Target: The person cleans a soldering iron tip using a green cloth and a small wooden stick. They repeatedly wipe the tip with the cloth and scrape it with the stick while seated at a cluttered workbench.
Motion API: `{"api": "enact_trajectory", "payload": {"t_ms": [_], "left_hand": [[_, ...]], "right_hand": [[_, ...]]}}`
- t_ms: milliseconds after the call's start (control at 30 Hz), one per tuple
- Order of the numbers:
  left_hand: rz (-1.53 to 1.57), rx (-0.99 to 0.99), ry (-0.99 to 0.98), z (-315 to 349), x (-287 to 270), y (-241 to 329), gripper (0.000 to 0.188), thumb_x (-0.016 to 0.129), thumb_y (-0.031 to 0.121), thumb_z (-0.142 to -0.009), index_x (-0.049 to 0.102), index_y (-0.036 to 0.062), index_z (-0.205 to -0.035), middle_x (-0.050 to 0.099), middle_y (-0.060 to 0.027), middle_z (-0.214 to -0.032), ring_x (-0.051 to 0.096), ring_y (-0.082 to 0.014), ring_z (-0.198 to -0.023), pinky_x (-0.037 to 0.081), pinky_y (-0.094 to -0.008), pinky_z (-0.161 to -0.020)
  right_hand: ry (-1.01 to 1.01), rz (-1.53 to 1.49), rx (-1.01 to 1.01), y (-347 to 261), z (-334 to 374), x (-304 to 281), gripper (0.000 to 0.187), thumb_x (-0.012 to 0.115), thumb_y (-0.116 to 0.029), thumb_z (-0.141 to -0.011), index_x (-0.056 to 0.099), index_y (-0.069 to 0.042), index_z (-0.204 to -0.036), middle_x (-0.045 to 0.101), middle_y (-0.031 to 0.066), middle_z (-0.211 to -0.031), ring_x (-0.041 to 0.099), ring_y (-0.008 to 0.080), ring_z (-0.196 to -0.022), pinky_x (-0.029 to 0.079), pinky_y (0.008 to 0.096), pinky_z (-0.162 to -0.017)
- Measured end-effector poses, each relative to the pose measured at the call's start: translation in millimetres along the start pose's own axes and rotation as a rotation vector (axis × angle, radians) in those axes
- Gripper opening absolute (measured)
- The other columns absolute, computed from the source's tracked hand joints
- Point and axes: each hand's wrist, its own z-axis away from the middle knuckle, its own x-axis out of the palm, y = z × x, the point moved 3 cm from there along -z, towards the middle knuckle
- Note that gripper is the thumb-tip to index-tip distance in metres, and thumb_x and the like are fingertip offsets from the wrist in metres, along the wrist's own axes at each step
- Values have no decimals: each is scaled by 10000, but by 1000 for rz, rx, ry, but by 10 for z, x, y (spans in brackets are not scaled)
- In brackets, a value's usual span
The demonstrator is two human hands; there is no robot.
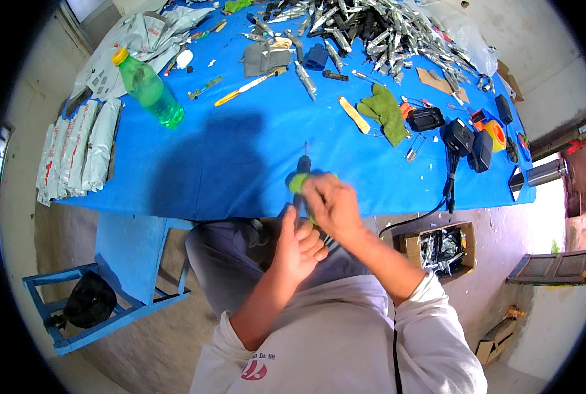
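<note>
Over the table's front edge, my left hand [298, 251] is closed round the lower end of a slim dark pen-shaped tool [304, 164]. The tool points away from me, with a thin metal tip at its far end. My right hand [335, 205] is just above and to the right, fingers closed on a lime-green piece [298, 183] against the tool's middle. This piece looks soft like cloth, but motion smears it. My right fingers hide part of the tool. Both hands are above my lap.
Blue cloth covers the table [234, 184]. A green bottle [151, 92] and silver packets [76, 151] stand left. A heap of pen-shaped tools [398, 33] lies at the back. Rightward are a green rag [385, 113], black adapters [459, 136] and a cardboard box [468, 246] below.
</note>
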Motion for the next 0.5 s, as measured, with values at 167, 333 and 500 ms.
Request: {"api": "enact_trajectory", "payload": {"t_ms": [167,333,500], "left_hand": [[-81,17,-43,-54,-63,63,569,403,603,-949,353,200,-551,215,61,-446,207,-97,-391,287,-277,-478],[-244,82,59,-54,0,28,561,428,585,-954,306,191,-574,208,56,-478,202,-103,-405,297,-291,-489],[-355,151,66,-53,-49,-6,550,439,574,-958,308,190,-585,242,45,-490,228,-102,-412,327,-305,-488]], "right_hand": [[21,69,-95,-17,-54,-26,60,619,-74,-851,633,-24,-881,617,165,-812,605,364,-766,486,424,-645],[95,47,29,237,-448,-169,84,626,-90,-851,661,-21,-884,629,172,-811,605,360,-749,486,418,-648],[-104,41,41,17,-144,-190,98,640,-100,-847,673,-22,-897,617,159,-783,614,344,-768,498,408,-655]]}}
